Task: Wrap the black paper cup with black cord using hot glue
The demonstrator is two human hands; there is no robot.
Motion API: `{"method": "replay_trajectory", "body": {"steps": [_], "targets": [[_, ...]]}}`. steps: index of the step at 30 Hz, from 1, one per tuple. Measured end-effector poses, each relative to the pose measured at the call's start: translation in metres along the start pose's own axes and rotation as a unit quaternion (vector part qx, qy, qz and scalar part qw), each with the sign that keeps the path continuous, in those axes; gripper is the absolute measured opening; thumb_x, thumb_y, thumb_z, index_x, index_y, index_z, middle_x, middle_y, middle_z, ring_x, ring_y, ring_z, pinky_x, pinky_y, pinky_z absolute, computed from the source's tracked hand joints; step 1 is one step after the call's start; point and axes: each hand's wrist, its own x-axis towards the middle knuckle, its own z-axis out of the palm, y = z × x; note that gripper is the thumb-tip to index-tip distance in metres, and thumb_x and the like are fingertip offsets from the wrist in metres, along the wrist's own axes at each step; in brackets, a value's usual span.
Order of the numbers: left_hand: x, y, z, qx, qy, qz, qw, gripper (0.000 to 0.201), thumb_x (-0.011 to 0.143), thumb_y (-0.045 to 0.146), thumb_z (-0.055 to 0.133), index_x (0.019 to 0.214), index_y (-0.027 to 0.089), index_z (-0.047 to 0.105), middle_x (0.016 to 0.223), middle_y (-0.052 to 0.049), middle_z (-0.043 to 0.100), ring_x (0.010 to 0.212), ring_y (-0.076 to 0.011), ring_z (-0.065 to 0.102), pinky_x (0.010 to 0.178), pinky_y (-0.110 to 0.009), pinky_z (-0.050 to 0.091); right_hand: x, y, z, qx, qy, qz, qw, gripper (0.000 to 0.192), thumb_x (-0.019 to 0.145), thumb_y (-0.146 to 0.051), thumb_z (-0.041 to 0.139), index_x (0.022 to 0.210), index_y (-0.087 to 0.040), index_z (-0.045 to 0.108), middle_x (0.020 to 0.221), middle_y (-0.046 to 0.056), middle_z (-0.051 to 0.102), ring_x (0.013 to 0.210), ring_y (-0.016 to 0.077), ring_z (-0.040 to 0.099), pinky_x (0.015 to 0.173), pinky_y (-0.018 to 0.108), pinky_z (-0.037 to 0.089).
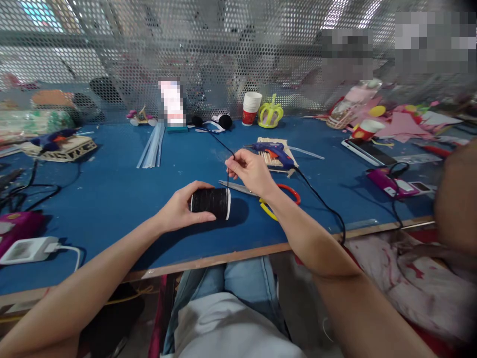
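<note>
A: Where is the spool of cord (210, 203)?
B: It lies on its side on the tabletop (112, 189), near the front edge, inside the left hand (181, 209). The right hand (251, 171) is just behind it and to the right, holding the cord end (228, 171) above the spool.

A: And the scissors (268, 196)?
B: Under the right wrist, to the right of the spool.

A: What lies behind them?
B: The glue gun (274, 150) rests on a small raft of sticks (278, 158). Further back, near the mesh wall (223, 49), stand the paper cups (252, 109), with a small crown (271, 114) to their right.

A: And to the left?
B: Glue sticks (152, 146) lie behind, and a charger (28, 248) is at the front left.
</note>
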Motion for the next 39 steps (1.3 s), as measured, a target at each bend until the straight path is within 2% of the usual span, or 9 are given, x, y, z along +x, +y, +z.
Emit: {"method": "replay_trajectory", "body": {"steps": [8,14,20,27,39], "targets": [[-0.0004,-0.0006,0.0007,0.018,0.021,0.061,0.998,0.058,0.067,0.043,0.072,0.113,0.018,0.049,0.104,-0.008,0.059,0.092,-0.0206,0.058,0.080,-0.031,0.047,-0.0034,-0.0010,0.0053,-0.048,-0.018,0.014,0.999,0.025,0.081,-0.040,0.054,0.071,-0.018,0.048,0.061,-0.001,0.058,0.055,0.0094,0.057,0.058,0.024,0.046],[-0.0006,-0.0011,0.0005,0.029,0.048,0.099,0.994,0.060,0.066,0.041,0.074,0.115,0.020,0.047,0.107,-0.009,0.057,0.098,-0.0219,0.056,0.085,-0.035,0.046,-0.0050,0.0002,0.0076,-0.042,-0.035,0.038,0.998,0.026,0.079,-0.043,0.055,0.072,-0.019,0.048,0.063,0.000,0.058,0.055,0.0107,0.057,0.058,0.025,0.045],[-0.0006,-0.0021,0.0014,0.034,0.060,0.133,0.989,0.061,0.065,0.038,0.075,0.116,0.020,0.047,0.109,-0.010,0.055,0.101,-0.0226,0.054,0.087,-0.037,0.045,-0.0062,-0.0005,0.0080,-0.094,-0.060,0.021,0.994,0.027,0.080,-0.043,0.053,0.071,-0.018,0.050,0.060,-0.002,0.057,0.055,0.0104,0.052,0.059,0.025,0.040],[0.0005,-0.0037,0.0030,0.024,0.085,0.151,0.985,0.062,0.065,0.035,0.076,0.117,0.020,0.047,0.111,-0.011,0.055,0.103,-0.0235,0.054,0.089,-0.040,0.044,-0.0064,-0.0018,0.0070,-0.133,-0.071,0.019,0.988,0.026,0.080,-0.041,0.053,0.069,-0.017,0.050,0.055,-0.003,0.053,0.052,0.0094,0.048,0.056,0.024,0.035],[0.0008,-0.0056,0.0058,-0.026,0.104,0.138,0.985,0.059,0.065,0.035,0.076,0.115,0.021,0.048,0.108,-0.009,0.055,0.101,-0.0217,0.054,0.089,-0.038,0.044,-0.0033,0.0039,0.0065,-0.109,-0.098,0.028,0.989,0.025,0.079,-0.040,0.055,0.069,-0.017,0.052,0.054,-0.004,0.052,0.050,0.0083,0.047,0.054,0.023,0.035]]}}
